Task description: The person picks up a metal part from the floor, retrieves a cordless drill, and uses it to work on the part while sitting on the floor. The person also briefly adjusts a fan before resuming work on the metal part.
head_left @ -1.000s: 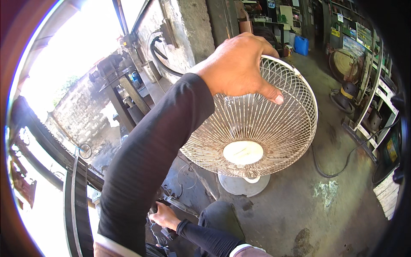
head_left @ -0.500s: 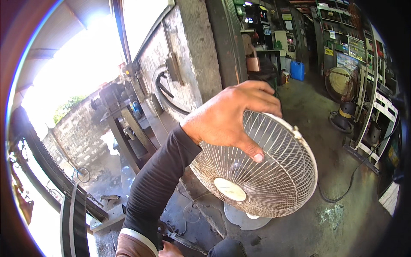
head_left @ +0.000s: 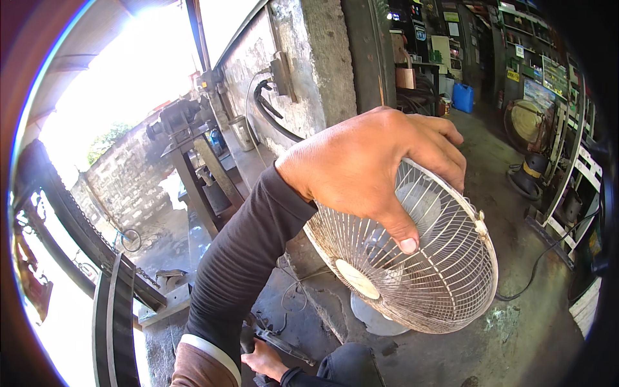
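Note:
My left hand (head_left: 380, 174) reaches across from the lower left in a dark sleeve. Its fingers wrap over the top rim of a fan (head_left: 451, 277), with the thumb pressed on the front wires. The fan has a dirty white wire cage, a pale round hub cap and a grey round base (head_left: 380, 320) on the floor. Low in the view, my right hand (head_left: 264, 360) is closed around a black handle (head_left: 247, 338); the rest of that tool is hidden behind my left sleeve. Beside it lies a long metal tool (head_left: 284, 345), its kind unclear.
At left stand a dark steel beam with a chain (head_left: 97, 226) and a bench machine (head_left: 184, 126) on metal legs. A concrete pillar (head_left: 325, 64) rises behind the fan. Far right are a blue jerrycan (head_left: 463, 97), a pale metal rack (head_left: 580, 174) and a black cable (head_left: 525, 287) along the floor.
My left hand keeps its grip while the fan head turns, its front now facing more to the left. The scene has shifted rightward, and more of my right hand shows.

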